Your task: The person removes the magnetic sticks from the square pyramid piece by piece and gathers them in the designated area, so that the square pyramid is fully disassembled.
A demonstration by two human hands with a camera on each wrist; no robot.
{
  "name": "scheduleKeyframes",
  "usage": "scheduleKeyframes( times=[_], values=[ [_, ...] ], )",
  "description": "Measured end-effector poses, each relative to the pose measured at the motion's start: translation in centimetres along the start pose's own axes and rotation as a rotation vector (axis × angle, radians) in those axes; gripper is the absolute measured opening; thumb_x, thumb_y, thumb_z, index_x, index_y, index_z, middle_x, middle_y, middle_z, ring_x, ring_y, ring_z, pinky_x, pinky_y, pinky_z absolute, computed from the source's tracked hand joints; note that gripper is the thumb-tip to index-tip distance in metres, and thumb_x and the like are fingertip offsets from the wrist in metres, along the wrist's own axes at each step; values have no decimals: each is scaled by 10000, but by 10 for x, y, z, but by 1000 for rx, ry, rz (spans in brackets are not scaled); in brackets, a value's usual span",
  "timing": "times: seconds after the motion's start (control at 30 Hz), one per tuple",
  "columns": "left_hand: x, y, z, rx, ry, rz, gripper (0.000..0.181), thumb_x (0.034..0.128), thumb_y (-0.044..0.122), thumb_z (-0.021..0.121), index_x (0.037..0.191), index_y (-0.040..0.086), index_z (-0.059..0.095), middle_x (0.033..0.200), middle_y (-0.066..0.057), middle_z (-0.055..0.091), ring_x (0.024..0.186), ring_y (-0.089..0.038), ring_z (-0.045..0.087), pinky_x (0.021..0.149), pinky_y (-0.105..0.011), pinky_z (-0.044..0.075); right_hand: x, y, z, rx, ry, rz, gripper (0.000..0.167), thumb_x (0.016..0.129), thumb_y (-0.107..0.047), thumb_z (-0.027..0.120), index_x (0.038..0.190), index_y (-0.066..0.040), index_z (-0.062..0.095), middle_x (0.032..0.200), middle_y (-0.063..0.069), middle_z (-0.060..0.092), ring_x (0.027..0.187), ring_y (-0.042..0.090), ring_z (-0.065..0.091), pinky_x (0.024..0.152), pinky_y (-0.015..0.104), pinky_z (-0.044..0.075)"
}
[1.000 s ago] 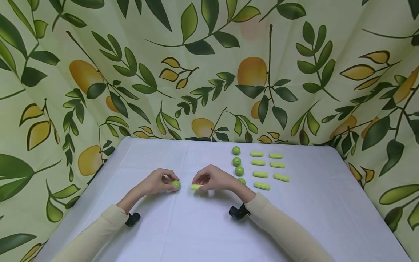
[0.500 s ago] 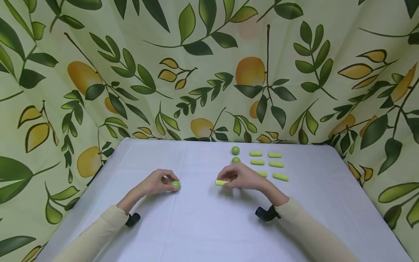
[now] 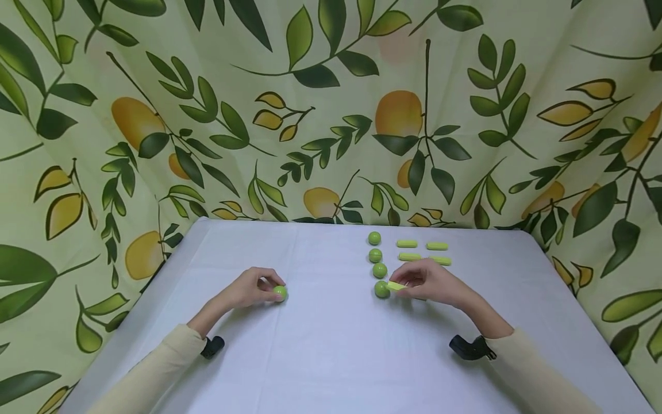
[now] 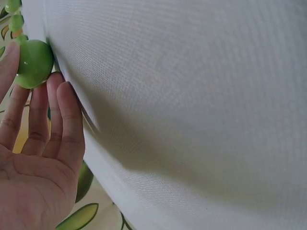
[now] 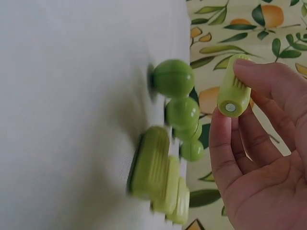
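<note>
On the white table my left hand [image 3: 251,288] pinches a green ball [image 3: 280,293] between thumb and fingertips. The left wrist view shows this ball [image 4: 37,64] close to the cloth. My right hand [image 3: 430,280] pinches a yellow-green magnetic stick [image 3: 395,286], raised above the table. A silvery disc is visible in the stick's [image 5: 233,88] end in the right wrist view. Just beside the held stick lies the nearest green ball [image 3: 381,289] of a column on the table. My right hand hides some of the sticks lying behind it.
More green balls [image 3: 374,255] run in a column toward the back edge. To their right lie several yellow-green sticks [image 3: 407,244] in two columns. A leaf-and-fruit patterned curtain [image 3: 331,115] hangs behind the table [image 3: 289,356].
My right hand has moved right with the stick, from close to the left hand over to the column of balls. The left hand has stayed in place on its ball.
</note>
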State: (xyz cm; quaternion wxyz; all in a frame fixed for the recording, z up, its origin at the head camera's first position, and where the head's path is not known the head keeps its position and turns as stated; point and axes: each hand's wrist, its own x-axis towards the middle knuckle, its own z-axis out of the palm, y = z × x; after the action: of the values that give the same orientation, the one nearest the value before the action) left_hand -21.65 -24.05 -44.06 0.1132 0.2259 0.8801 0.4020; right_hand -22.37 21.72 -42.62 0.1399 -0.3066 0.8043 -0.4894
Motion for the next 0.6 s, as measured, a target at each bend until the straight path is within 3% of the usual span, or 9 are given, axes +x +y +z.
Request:
scheduleKeyframes(
  times=[0.6],
  values=[
    [1, -6, 0, 8, 1, 13, 199, 847, 119, 849, 1014, 75, 750, 942, 1, 685, 814, -169, 651, 754, -306, 536, -60, 26, -40, -95, 87, 87, 289, 847, -75, 837, 1111, -20, 735, 1071, 79, 710, 922, 153, 660, 788, 259, 553]
  ],
)
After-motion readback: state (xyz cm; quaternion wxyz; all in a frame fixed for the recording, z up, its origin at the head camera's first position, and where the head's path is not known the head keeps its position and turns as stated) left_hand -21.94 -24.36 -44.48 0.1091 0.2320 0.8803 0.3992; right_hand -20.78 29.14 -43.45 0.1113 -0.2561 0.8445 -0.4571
